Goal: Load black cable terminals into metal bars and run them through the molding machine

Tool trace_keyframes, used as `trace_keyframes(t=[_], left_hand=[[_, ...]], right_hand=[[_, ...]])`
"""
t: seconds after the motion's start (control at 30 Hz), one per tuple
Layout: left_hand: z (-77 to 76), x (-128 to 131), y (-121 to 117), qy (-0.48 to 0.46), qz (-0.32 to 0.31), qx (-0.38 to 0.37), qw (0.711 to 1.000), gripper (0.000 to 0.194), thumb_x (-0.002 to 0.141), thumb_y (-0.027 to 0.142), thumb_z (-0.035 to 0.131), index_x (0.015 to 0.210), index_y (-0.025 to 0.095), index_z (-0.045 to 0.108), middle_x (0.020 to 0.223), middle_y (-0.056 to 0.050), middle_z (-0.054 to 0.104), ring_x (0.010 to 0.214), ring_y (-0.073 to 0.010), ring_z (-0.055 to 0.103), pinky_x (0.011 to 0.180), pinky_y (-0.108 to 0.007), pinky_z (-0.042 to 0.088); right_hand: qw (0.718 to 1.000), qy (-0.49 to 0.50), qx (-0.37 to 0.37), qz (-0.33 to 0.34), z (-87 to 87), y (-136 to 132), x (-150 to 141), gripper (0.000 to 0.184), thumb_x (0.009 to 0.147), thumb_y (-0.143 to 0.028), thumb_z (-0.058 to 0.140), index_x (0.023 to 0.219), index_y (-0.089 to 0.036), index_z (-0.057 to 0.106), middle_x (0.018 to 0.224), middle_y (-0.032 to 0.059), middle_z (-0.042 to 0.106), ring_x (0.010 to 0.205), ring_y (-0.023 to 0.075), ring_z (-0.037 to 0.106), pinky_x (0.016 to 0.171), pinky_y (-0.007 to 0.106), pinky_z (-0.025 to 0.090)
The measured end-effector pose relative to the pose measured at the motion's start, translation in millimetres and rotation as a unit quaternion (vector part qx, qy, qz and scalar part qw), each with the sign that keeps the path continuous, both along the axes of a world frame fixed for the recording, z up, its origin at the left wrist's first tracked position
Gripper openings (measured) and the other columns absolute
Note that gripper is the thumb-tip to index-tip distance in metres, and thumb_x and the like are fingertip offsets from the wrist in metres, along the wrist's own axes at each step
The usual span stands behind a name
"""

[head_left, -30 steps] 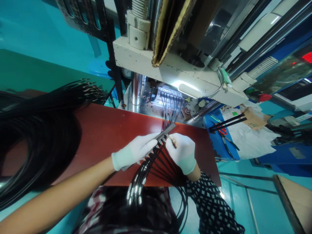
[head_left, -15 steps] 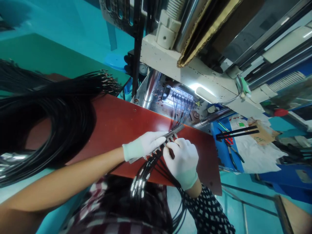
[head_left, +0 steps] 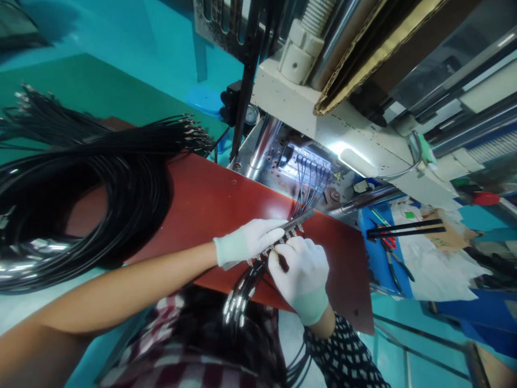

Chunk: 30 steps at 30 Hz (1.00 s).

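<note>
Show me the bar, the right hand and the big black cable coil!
Bar (head_left: pixel 302 219): head view, on its far end.
Right hand (head_left: pixel 302 274): head view, on the back of it.
Cable coil (head_left: pixel 139 202): head view, on the loop's right side.

Lit hardest by a white lozenge-shaped lamp (head_left: pixel 357 163) under the cream painted metal beam (head_left: pixel 379 143); clipped to white along its upper edge. Glaring on the grey steel press bed (head_left: pixel 270 180), pale sheen on the flat red-brown board (head_left: pixel 226 199). Near-black inside the coil of thin black cables (head_left: pixel 149 188). Stretched at edges, blurred far right; slightly soft on the narrow grey metal bar (head_left: pixel 299 220).
</note>
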<state>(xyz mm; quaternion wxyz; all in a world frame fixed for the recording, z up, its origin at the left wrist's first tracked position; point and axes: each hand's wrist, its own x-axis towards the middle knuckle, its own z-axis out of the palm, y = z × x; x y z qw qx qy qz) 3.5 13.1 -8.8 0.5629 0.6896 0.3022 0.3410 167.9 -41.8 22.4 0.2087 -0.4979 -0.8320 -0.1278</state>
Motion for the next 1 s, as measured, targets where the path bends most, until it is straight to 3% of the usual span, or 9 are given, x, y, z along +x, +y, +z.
trace_keyframes(t=[0.13, 0.3, 0.53, 0.7, 0.8, 1.0], left_hand=[[1.5, 1, 0, 0.005, 0.005, -0.009, 1.0, 0.05, 0.102, 0.047, 0.038, 0.132, 0.015, 0.062, 0.105, -0.007, 0.072, 0.097, -0.023, 0.067, 0.09, -0.034, 0.051], [-0.5, 1, 0, -0.002, 0.007, -0.006, 1.0, 0.049, 0.101, 0.047, 0.038, 0.128, 0.015, 0.064, 0.108, -0.008, 0.072, 0.099, -0.0236, 0.066, 0.092, -0.036, 0.052], [-1.8, 1, 0, 0.005, 0.019, -0.009, 1.0, 0.046, 0.099, 0.049, 0.041, 0.119, 0.016, 0.067, 0.104, -0.007, 0.072, 0.099, -0.0257, 0.067, 0.088, -0.038, 0.055], [1.7, 0, -2, 0.005, 0.02, -0.017, 1.0, 0.046, 0.1, 0.048, 0.038, 0.118, 0.015, 0.066, 0.095, -0.006, 0.07, 0.085, -0.0207, 0.065, 0.077, -0.033, 0.054], [4.6, 1, -2, 0.009, 0.023, -0.007, 1.0, 0.047, 0.101, 0.046, 0.037, 0.116, 0.014, 0.066, 0.09, -0.005, 0.069, 0.08, -0.0186, 0.062, 0.076, -0.031, 0.052], [2.8, 2, -1, 0.001, 0.029, -0.012, 1.0, 0.046, 0.101, 0.046, 0.038, 0.115, 0.013, 0.067, 0.099, -0.006, 0.071, 0.082, -0.0187, 0.063, 0.075, -0.029, 0.051]], right_hand=[[1.0, 0.006, 0.009, -0.008, -2.1, 1, -2, 0.017, 0.08, -0.016, 0.064, 0.064, -0.022, 0.065, 0.064, 0.0012, 0.058, 0.065, 0.0169, 0.047, 0.065, 0.035, 0.027], [1.0, 0.007, -0.019, 0.01, 4.8, -8, 0, 0.006, 0.085, -0.029, 0.069, 0.085, -0.024, 0.071, 0.076, 0.002, 0.065, 0.07, 0.018, 0.051, 0.066, 0.036, 0.028], [1.0, 0.012, -0.002, 0.006, -7.3, -8, -10, 0.012, 0.078, -0.017, 0.067, 0.068, -0.023, 0.064, 0.068, 0.001, 0.061, 0.068, 0.0183, 0.05, 0.066, 0.037, 0.028], [1.0, 0.01, -0.016, 0.013, -1.6, -12, -9, 0.004, 0.083, -0.025, 0.069, 0.08, -0.023, 0.069, 0.074, 0.0011, 0.063, 0.069, 0.0174, 0.051, 0.065, 0.037, 0.028], [0.999, 0.0, -0.033, 0.027, 2.0, -16, -10, 0.009, 0.086, -0.033, 0.069, 0.082, -0.024, 0.07, 0.076, 0.0012, 0.064, 0.07, 0.018, 0.052, 0.064, 0.037, 0.027], [1.0, 0.004, -0.013, 0.024, -4.1, -15, -20, 0.01, 0.084, -0.022, 0.067, 0.074, -0.023, 0.067, 0.07, 0.0011, 0.063, 0.068, 0.0186, 0.05, 0.065, 0.038, 0.028]])
